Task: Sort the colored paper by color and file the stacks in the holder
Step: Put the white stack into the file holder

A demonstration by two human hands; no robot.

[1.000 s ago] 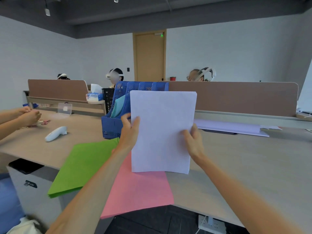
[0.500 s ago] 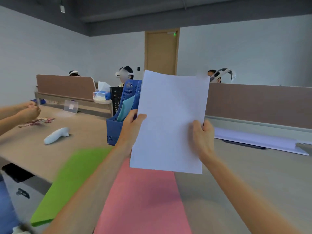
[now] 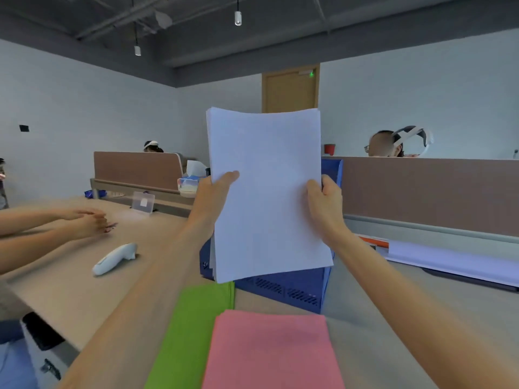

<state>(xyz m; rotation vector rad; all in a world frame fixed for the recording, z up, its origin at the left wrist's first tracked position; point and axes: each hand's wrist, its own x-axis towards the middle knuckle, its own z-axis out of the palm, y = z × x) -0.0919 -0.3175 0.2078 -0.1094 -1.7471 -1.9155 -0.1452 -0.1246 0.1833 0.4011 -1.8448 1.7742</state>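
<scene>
While the white paper stack [image 3: 266, 192] is held upright in the air, it hangs directly in front of the blue file holder [image 3: 283, 287] and hides most of it, so whether any compartment already holds paper cannot be told. The left hand [image 3: 212, 197] has its grip closed on the stack's left edge, thumb across the front face, and the right hand [image 3: 323, 203] has its grip closed on the right edge, fingers wrapped behind. The stack's lower edge sits above the holder's front wall, apart from the desk [image 3: 70, 276]. Nearer the person than the holder, a green paper stack [image 3: 191, 332] and a pink paper stack [image 3: 269, 352] lie flat on the desk, the pink one partly overlapping the green. Judging from this, sorting looks largely done, since each colour forms its own pile; filing is what remains, with the white stack apparently next to go in and green and pink still waiting. To the left of the holder a white controller [image 3: 113, 258] rests on the desk, and beyond it another person's hands [image 3: 84, 220] work.
</scene>
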